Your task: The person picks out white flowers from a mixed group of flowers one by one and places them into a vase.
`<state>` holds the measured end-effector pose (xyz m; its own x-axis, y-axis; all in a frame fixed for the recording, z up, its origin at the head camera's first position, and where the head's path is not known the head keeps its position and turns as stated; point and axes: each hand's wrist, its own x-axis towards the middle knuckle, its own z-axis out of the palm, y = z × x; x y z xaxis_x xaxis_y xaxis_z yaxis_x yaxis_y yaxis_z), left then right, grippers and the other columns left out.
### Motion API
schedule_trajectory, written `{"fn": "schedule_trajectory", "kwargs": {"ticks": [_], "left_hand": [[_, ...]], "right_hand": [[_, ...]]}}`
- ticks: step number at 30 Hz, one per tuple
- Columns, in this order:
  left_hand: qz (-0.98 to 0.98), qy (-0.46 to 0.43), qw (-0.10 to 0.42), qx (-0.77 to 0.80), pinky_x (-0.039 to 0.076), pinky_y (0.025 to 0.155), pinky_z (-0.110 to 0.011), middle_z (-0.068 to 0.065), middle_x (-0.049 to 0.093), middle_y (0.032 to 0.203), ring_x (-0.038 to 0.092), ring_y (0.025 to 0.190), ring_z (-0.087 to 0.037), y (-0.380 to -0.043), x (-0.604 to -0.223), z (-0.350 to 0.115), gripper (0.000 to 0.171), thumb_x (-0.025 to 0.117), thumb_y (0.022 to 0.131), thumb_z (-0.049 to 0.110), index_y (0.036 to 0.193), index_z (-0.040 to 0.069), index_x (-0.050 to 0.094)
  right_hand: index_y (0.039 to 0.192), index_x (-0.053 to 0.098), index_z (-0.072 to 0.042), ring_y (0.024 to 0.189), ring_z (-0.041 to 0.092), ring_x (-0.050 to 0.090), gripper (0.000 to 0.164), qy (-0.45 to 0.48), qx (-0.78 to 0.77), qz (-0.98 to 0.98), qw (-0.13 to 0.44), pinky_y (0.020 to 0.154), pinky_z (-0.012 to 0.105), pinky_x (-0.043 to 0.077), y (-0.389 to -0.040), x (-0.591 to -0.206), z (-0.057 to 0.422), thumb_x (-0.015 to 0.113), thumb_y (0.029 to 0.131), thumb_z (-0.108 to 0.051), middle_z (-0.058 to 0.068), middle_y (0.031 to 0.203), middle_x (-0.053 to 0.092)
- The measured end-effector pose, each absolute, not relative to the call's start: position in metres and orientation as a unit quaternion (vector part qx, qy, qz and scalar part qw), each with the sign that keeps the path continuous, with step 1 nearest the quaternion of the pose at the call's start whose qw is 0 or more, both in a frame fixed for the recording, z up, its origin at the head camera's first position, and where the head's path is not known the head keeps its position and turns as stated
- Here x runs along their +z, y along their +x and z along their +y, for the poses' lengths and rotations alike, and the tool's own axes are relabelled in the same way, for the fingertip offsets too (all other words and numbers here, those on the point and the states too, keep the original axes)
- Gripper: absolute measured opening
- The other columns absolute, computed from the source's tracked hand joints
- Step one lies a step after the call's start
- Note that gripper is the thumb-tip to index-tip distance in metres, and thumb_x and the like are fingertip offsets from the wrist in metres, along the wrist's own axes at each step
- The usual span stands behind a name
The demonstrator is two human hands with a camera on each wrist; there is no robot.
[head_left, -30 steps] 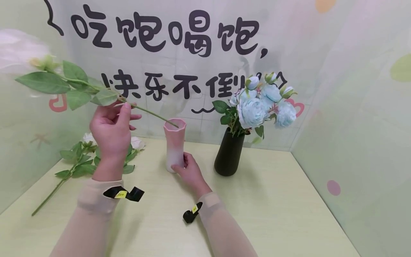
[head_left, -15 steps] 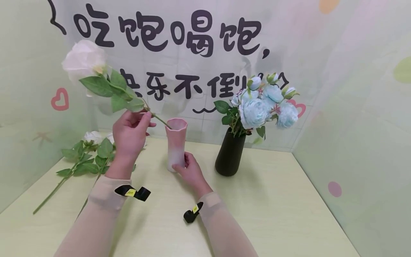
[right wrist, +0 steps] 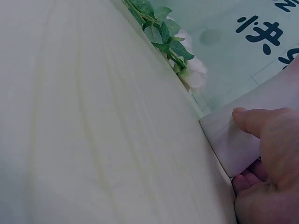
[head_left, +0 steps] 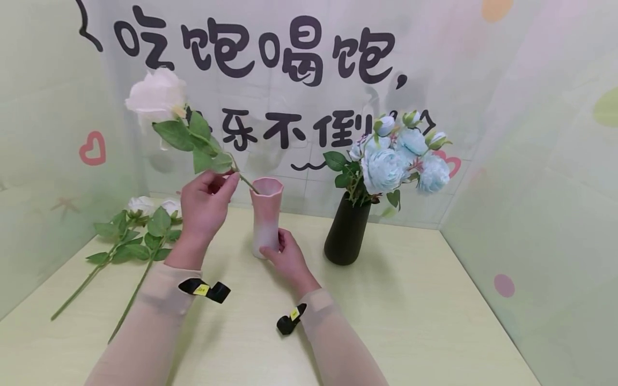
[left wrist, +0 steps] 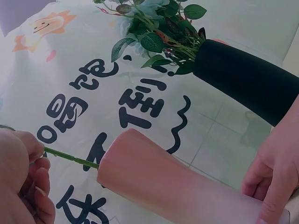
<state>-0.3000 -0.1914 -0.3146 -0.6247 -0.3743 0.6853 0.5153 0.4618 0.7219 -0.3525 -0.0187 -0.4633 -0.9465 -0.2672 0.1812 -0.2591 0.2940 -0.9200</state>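
My left hand (head_left: 205, 206) pinches the green stem of a white artificial rose (head_left: 156, 96) between thumb and fingers. The bloom leans up to the left, and the lower stem (left wrist: 70, 157) runs into the mouth of a pink-and-white vase (head_left: 266, 214). How deep the stem goes is hidden by the vase wall. The vase stands upright on the table. Low on its right side, my right hand (head_left: 289, 260) grips it, the thumb across the front and the fingers around the back, as the right wrist view also shows.
Two white roses (head_left: 140, 252) with leafy stems lie on the table (head_left: 410, 321) at the left. A black vase (head_left: 346, 230) holding pale blue flowers (head_left: 386, 169) stands to the right of the pink vase. Lettered wall sheeting (head_left: 285, 96) rises behind.
My left hand has moved right and slightly down with the rose, bringing the bloom rightward and more of the stem into the vase. My right hand stays on the vase.
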Motion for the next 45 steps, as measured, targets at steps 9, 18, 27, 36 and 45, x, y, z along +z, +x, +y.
{"fn": "schedule_trajectory", "kwargs": {"ticks": [9,18,27,36,45], "left_hand": [[-0.797,-0.049,0.385,-0.462,0.035,0.045,-0.022,-0.007,0.058,0.063,0.047,0.054,-0.016,-0.307,-0.327,-0.184,0.021,0.074,0.092,0.026,0.092,0.006,0.078],[-0.796,-0.049,0.363,-0.482,0.036,0.044,-0.024,-0.007,0.058,0.066,0.048,0.055,-0.016,-0.31,-0.332,-0.183,0.017,0.073,0.092,0.024,0.097,0.009,0.078],[-0.781,-0.066,0.36,-0.507,0.036,0.043,-0.021,-0.006,0.057,0.067,0.047,0.053,-0.014,-0.31,-0.332,-0.184,0.02,0.071,0.093,0.026,0.092,0.006,0.072],[-0.777,-0.074,0.354,-0.515,0.037,0.043,-0.021,-0.007,0.057,0.067,0.048,0.054,-0.017,-0.31,-0.333,-0.186,0.016,0.072,0.091,0.023,0.089,0.007,0.07],[-0.78,-0.058,0.353,-0.512,0.037,0.044,-0.02,-0.004,0.058,0.065,0.048,0.052,-0.014,-0.307,-0.328,-0.196,0.014,0.07,0.092,0.021,0.093,0.008,0.073]], "right_hand": [[0.145,0.041,-0.011,0.123,0.011,0.046,0.064,-0.167,-0.574,0.801,0.002,0.103,0.038,0.041,-0.353,-0.465,-0.019,0.074,0.093,-0.028,0.003,0.139,0.05],[0.145,0.041,-0.012,0.122,0.009,0.045,0.063,-0.171,-0.576,0.8,0.005,0.103,0.036,0.041,-0.355,-0.467,-0.019,0.073,0.093,-0.027,0.0,0.139,0.05],[0.145,0.041,-0.011,0.123,0.011,0.045,0.063,-0.176,-0.576,0.798,-0.002,0.104,0.039,0.041,-0.354,-0.466,-0.019,0.073,0.093,-0.025,0.002,0.14,0.05],[0.144,0.042,-0.012,0.123,0.011,0.046,0.063,-0.172,-0.584,0.794,0.0,0.103,0.038,0.041,-0.354,-0.467,-0.019,0.074,0.092,-0.027,0.002,0.138,0.05],[0.145,0.041,-0.011,0.123,0.011,0.046,0.063,-0.169,-0.575,0.801,0.001,0.103,0.038,0.041,-0.352,-0.464,-0.019,0.074,0.093,-0.025,0.003,0.14,0.049]]}}
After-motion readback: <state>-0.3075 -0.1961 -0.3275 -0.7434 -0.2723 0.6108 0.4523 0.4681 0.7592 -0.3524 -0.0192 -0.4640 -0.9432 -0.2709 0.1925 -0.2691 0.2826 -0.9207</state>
